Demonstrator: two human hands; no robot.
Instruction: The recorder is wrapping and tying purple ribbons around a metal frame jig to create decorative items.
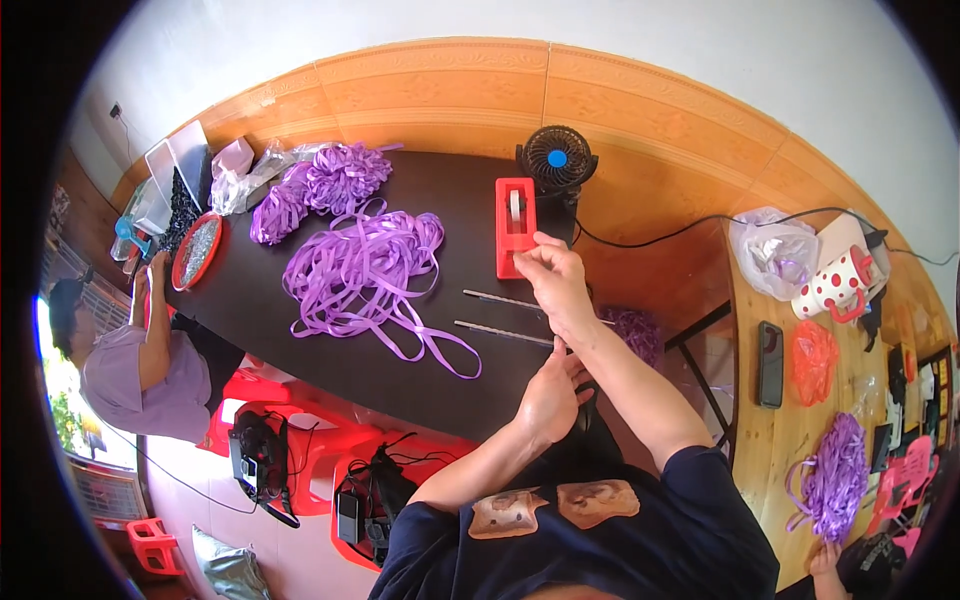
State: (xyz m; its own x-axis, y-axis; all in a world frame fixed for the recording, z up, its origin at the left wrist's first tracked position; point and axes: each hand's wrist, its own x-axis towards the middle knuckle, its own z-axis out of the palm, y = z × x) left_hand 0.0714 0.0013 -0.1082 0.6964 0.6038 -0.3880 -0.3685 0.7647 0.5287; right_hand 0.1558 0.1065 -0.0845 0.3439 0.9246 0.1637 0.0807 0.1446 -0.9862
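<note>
My right hand (pixel 553 282) reaches over the dark table, thumb and fingers pinched together at the near end of a red tape dispenser (pixel 503 230) with a pale roll in it. What the pinch holds is too small to see. Below the right wrist is my left hand (pixel 552 400), fingers curled and thumb pointing up. Its thumb tip meets the right end of a thin patterned strip (pixel 505 332); whatever its fingers hold is hidden. A second thin strip (pixel 500 297) lies just beyond, running behind my right wrist. Left of them spreads a loose heap of purple ribbon (pixel 365 270).
A small black fan (pixel 558 160) stands behind the dispenser. More purple ribbon (pixel 345 180) and a red-rimmed tray (pixel 198 252) lie far left, beside a seated person (pixel 150 375). On the wooden table (pixel 755 460) at right are a phone (pixel 770 365) and a dotted tumbler (pixel 832 285).
</note>
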